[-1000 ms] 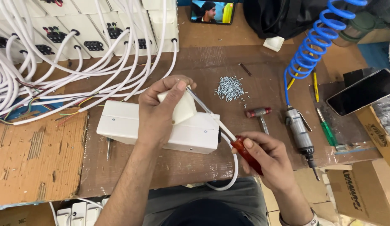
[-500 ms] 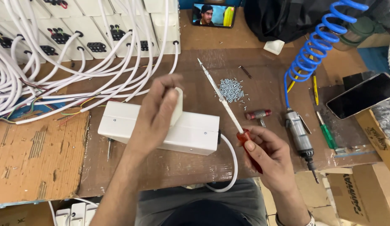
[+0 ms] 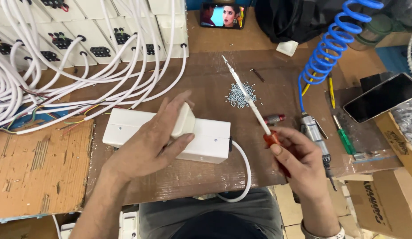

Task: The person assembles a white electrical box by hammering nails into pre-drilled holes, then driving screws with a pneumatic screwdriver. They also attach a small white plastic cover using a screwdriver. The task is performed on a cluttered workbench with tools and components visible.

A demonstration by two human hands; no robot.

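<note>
Here the left hand (image 3: 155, 144) lies flat, covering the white box (image 3: 206, 141); the right hand (image 3: 299, 161) grips a screwdriver (image 3: 250, 104) pointing to 11 o'clock, its handle mostly hidden.

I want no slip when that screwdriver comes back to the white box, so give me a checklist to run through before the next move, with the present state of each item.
1. Left hand steadies the white box: ok, palm and fingers lie across its top.
2. Small white piece is seated on the box: cannot tell, the fingers cover most of it.
3. Right hand has a firm grip on the red-handled screwdriver: ok, fingers wrap the handle.
4. Screwdriver tip is on the box: not ok, it points up and away, above the pile of screws.
5. A screw is on the tip: cannot tell, too small.
6. White cable lies away from both hands: ok, it loops off the box's right end.
</note>
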